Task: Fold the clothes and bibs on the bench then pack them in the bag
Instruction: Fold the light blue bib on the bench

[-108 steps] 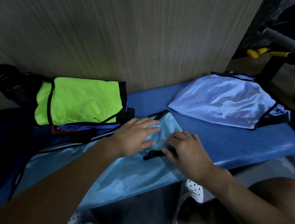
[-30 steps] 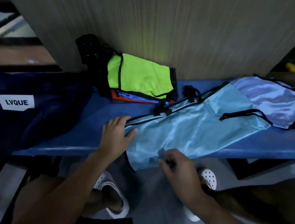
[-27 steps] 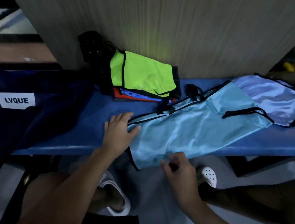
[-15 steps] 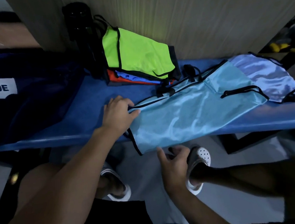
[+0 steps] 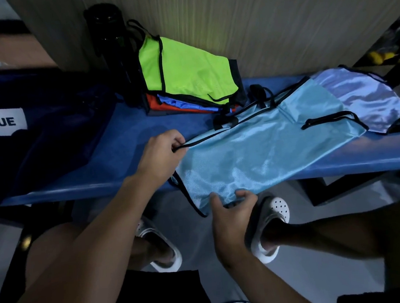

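While the light-blue bib [image 5: 267, 155] lies lengthwise on the bench [image 5: 125, 143], its near-left part droops over the front edge and both hands take it at the left end.

Left hand [image 5: 160, 154]: fingers curled, pinching the black-trimmed far-left corner just above the bench top. This probably anchors the cloth and keeps that short side taut.

Right hand [image 5: 230, 209]: below the bench edge, thumb and fingers closed on the hanging near hem. The light is dim here, so whether it holds one layer or two cannot be told.

A hold at both corners of one short side suggests that this end is to be carried rightward over the body as a fold.

Folded stack [image 5: 188, 80]: lime-green bib on top, at the far side against the wall, just right of a black cylinder [image 5: 109, 38]. It is likely set back there to keep finished pieces off the working area.

Pale lilac bib [image 5: 363, 98]: far right, unfolded, meeting the blue bib's right end.

Navy bag [image 5: 47, 131]: at the left, white label showing, near the stack. Packing appears not yet begun.
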The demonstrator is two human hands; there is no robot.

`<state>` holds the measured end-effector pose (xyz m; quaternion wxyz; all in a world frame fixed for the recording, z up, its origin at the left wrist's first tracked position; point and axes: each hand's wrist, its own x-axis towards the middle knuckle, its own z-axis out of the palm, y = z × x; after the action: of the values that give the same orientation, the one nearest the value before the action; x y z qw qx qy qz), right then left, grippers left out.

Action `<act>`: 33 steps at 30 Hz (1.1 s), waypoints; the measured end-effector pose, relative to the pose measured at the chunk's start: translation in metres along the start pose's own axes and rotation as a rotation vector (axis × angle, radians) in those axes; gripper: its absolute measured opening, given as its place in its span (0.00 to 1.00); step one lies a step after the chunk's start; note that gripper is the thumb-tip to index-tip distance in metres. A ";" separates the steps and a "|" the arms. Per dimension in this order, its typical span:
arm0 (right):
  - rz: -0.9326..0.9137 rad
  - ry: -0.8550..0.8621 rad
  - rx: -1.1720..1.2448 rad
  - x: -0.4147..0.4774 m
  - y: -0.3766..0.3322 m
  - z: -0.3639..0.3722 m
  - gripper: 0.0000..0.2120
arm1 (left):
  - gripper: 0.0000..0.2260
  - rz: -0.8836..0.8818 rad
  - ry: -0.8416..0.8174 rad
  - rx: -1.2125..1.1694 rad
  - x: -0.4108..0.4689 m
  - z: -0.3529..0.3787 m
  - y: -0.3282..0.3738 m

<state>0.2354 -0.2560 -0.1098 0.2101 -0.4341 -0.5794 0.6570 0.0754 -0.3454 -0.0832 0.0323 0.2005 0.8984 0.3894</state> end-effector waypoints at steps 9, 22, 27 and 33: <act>-0.079 -0.021 0.152 -0.018 -0.024 -0.006 0.24 | 0.07 -0.062 0.120 -0.240 0.005 -0.018 0.017; -0.013 0.155 0.351 0.049 -0.107 -0.045 0.24 | 0.07 0.100 0.099 -0.164 0.085 0.014 0.132; 0.027 0.211 0.372 0.099 -0.121 -0.079 0.10 | 0.07 0.096 0.046 -0.108 0.119 0.057 0.169; 0.092 0.231 0.355 0.153 -0.119 -0.106 0.09 | 0.05 0.076 -0.050 -0.048 0.147 0.112 0.185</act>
<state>0.2124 -0.0468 -0.0425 0.3182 -0.4888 -0.4060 0.7036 0.0269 -0.0982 -0.0145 0.0449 0.2433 0.8795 0.4064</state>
